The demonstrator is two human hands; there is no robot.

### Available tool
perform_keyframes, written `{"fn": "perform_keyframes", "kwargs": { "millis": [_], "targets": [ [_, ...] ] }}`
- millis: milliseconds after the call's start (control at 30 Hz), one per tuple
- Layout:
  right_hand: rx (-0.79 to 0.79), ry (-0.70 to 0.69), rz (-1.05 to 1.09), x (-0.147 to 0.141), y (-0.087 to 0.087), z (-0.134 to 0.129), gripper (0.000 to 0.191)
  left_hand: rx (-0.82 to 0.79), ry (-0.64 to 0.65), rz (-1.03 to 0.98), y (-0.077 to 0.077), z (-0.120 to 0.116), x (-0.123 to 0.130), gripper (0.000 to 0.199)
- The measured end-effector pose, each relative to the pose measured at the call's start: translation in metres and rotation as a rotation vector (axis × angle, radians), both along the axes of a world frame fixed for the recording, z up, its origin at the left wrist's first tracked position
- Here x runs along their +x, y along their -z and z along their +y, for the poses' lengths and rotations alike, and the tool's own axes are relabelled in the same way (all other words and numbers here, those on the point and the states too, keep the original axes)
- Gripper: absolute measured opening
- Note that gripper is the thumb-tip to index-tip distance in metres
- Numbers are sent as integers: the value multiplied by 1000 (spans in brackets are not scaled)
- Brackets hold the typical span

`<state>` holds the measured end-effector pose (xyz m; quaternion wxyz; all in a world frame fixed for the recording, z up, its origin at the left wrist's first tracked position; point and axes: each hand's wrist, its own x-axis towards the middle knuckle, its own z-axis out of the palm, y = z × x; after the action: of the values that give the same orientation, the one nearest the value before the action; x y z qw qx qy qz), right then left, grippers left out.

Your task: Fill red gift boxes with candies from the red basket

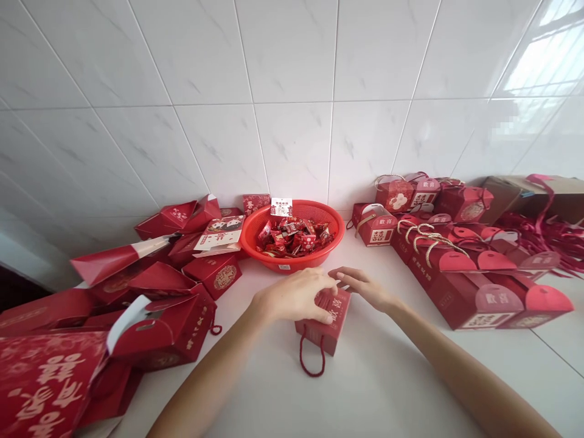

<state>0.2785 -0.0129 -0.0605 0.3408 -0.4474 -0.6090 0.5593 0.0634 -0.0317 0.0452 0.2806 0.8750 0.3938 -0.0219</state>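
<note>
A small red gift box (pixel 337 331) with pale lettering lies on the white table in front of me, its dark red cord loop hanging toward me. My left hand (pixel 296 295) is wrapped over the box from the left, thumb on its near face. At the box's far right corner, my right hand (pixel 360 286) has its fingers bent toward the left fingertips; whether they pinch anything is hidden. Just beyond my hands stands a red plastic basket (pixel 292 264) holding wrapped candies (pixel 296 237) and a small white card (pixel 281 207).
Red boxes, some with flaps raised, are piled at the left (pixel 159 328). Rows of closed red boxes (pixel 460 298) with cord handles stand at the right. Behind them are a cardboard box (pixel 566 191) and pink ribbons (pixel 533 228). A tiled wall (pixel 292 146) bounds the back.
</note>
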Motion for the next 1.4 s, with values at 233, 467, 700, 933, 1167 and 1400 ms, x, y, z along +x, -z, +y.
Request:
{"fn": "perform_keyframes", "kwargs": {
  "millis": [233, 467, 700, 933, 1167, 1400],
  "targets": [
    [36, -123, 76, 4, 9, -2, 37, 74, 63, -41, 4, 2, 6, 18],
    [72, -119, 45, 11, 5, -1, 32, 251, -22, -4, 10, -28, 21, 22],
    [-5, -133, 79, 9, 2, 1, 30, 175, 61, -80, 11, -7, -7, 28],
    [-33, -168, 162, 23, -39, -2, 35, 182, 33, -60, 12, 0, -20, 35],
    [95, -192, 307, 9, -93, -11, 35, 148, 39, -130, 16, 4, -11, 26],
    [151, -256, -30, -19, -84, -3, 23, 109, 83, -311, 10, 9, -25, 29]
  ]
}}
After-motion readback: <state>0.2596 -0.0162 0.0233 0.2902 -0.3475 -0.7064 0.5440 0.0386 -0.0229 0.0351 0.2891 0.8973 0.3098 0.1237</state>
